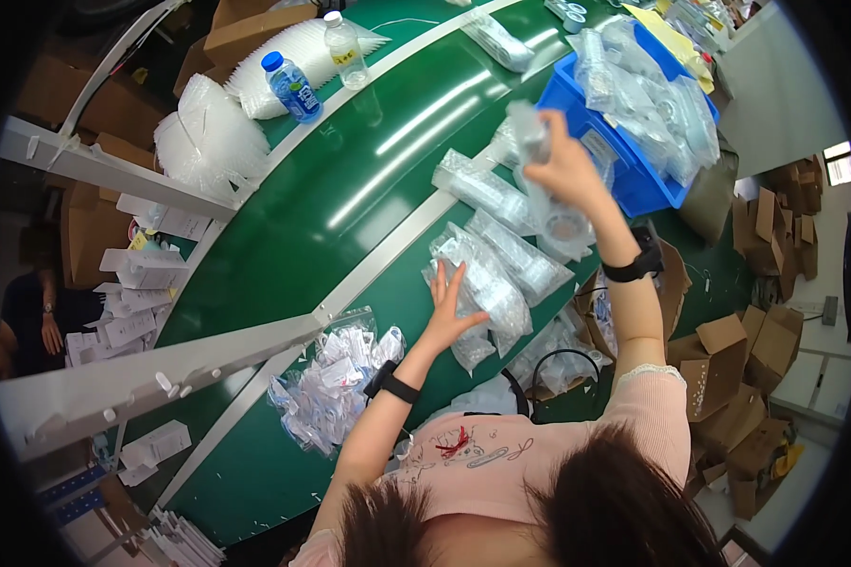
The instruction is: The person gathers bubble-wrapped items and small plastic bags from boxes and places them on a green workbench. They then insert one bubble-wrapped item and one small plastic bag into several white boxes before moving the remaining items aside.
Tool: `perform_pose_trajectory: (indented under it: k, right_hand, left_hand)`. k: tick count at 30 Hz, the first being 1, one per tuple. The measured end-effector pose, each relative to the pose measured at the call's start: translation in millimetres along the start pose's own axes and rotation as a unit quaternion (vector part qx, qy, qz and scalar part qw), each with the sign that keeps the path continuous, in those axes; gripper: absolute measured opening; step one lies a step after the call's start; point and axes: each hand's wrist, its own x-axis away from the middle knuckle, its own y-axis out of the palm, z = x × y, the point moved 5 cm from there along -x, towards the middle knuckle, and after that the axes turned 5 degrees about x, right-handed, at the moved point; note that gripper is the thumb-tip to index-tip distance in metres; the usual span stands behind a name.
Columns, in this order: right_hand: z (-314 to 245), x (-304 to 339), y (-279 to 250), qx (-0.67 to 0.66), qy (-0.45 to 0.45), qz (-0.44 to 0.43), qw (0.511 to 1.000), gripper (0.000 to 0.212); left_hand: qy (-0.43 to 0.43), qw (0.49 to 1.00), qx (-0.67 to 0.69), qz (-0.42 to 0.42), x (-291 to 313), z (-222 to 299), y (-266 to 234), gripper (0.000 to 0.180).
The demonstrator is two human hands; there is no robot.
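Several clear bubble-wrapped packages lie side by side on the green work surface in front of me. My left hand (pixel 452 317) has its fingers spread over the nearest bubble-wrapped bundle (pixel 501 307), touching it without gripping. My right hand (pixel 567 163) is closed around another clear wrapped package (pixel 560 227), held up beside the blue bin. Its upper end is blurred, and what is inside cannot be made out. Between my hands lie two more wrapped packages (pixel 487 197). The blue bin (pixel 591 156) is heaped with similar clear packages (pixel 648 104).
A pile of small clear bags (pixel 336 383) lies left of my left forearm. Across the green belt (pixel 350 180) stand a blue-capped bottle (pixel 293 90), a clear bottle (pixel 346 52) and bubble-wrap bundles (pixel 208 137). A metal post (pixel 161 373) juts in at left. Cardboard boxes (pixel 714 364) stand at right.
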Motion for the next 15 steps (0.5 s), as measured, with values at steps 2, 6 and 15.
perform_pose_trajectory:
  k: [2, 6, 15]
  right_hand:
    - [12, 22, 25, 0.077, -0.034, -0.049, 0.995, 0.058]
    - [44, 52, 92, 0.151, -0.061, -0.1, 0.981, 0.06]
    - [55, 73, 107, 0.153, -0.136, -0.078, 0.976, 0.051]
  left_hand:
    - [0.017, 1.0, 0.018, 0.019, -1, 3, 3, 0.094]
    - [0.063, 0.986, 0.092, 0.128, 10, 10, 3, 0.095]
    - [0.08, 0.981, -0.16, 0.075, 46, 36, 38, 0.094]
